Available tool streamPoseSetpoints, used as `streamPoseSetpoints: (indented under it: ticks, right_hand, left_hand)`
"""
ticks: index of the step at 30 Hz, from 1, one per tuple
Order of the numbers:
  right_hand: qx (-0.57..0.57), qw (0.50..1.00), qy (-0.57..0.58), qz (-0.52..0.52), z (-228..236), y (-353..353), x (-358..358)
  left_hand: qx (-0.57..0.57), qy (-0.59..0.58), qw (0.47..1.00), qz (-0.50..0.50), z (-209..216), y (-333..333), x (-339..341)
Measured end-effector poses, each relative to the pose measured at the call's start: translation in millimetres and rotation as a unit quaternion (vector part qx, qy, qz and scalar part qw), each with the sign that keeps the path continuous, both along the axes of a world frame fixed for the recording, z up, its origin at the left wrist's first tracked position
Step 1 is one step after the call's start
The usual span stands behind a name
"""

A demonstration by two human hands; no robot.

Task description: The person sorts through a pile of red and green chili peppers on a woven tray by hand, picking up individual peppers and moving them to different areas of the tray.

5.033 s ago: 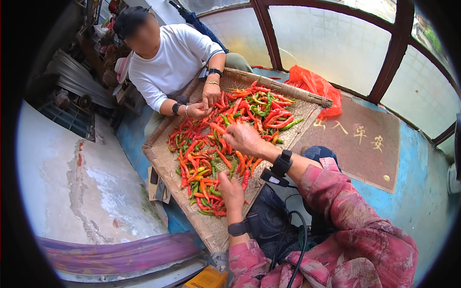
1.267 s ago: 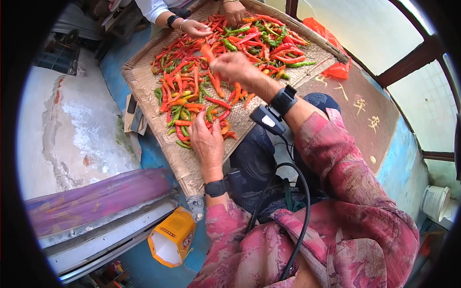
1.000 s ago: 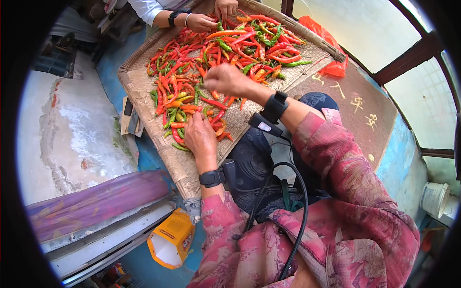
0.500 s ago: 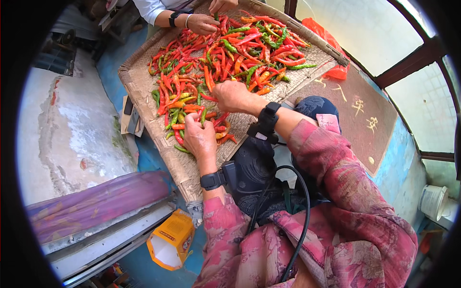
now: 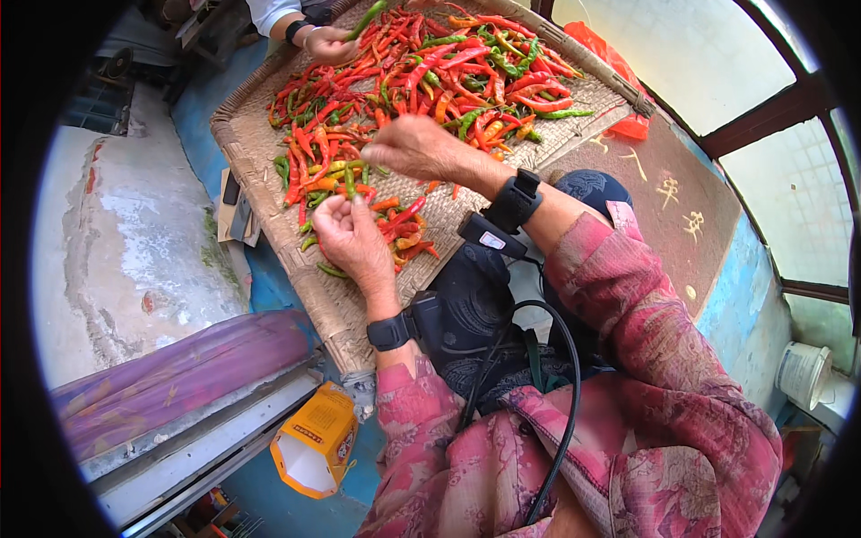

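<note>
Red, orange and green chili peppers (image 5: pixel 502 76) are heaped on a woven bamboo tray (image 5: pixel 296 260). Above the near part of the heap my left hand (image 5: pixel 356 240) is closed in a pinch, a slim green chili pepper (image 5: pixel 350 182) standing up from its fingertips. Just beyond it and to the right, my right hand (image 5: pixel 420 149) hovers over the peppers, fingers curled; the back of the hand hides what they hold, if anything. Small orange and red chilies (image 5: pixel 405 235) lie beside my left hand. Both my wrists wear black bands.
Across the tray another person's hand (image 5: pixel 330 45) holds a long green chili (image 5: pixel 366 20). A red plastic bag (image 5: pixel 610 58) lies by the tray's far right edge. A yellow carton (image 5: pixel 316 439) stands on the floor at lower left. A black cable (image 5: pixel 574 394) loops over my lap.
Both my hands have shifted left, my right one also rising slightly off the peppers. The other person's hand has moved left and now holds up a green chili; their second hand has left view.
</note>
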State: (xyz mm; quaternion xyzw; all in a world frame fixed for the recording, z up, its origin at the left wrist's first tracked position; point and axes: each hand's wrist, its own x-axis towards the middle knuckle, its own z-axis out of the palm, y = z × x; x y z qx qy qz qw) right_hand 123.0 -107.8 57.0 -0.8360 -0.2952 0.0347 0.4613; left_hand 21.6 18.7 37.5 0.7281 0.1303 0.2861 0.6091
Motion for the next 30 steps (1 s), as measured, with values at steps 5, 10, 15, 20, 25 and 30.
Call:
streamPoseSetpoints:
  ticks: [5, 10, 15, 20, 25, 30]
  right_hand:
    - [0.004, 0.990, 0.144, -0.006, -10, 12, -8]
    - [-0.063, 0.994, 0.053, -0.071, -16, 2, 16]
    - [0.322, 0.896, 0.280, -0.128, -1, -18, 32]
    - [0.437, 0.835, 0.270, -0.195, 15, -29, 27]
    - [0.164, 0.957, 0.240, -0.013, 5, -19, 13]
    - [0.008, 0.992, -0.011, 0.126, -16, -12, -8]
  left_hand:
    - [0.037, 0.038, 0.996, -0.071, -4, -13, 9]
    - [0.465, 0.098, 0.876, -0.082, -9, -2, 13]
    - [0.604, 0.206, 0.750, -0.173, -16, -5, 19]
    - [0.596, 0.217, 0.752, -0.180, -13, 1, 21]
    - [0.347, 0.097, 0.932, -0.032, 2, -1, 15]
    - [-0.100, 0.007, 0.991, -0.089, -1, -2, 5]
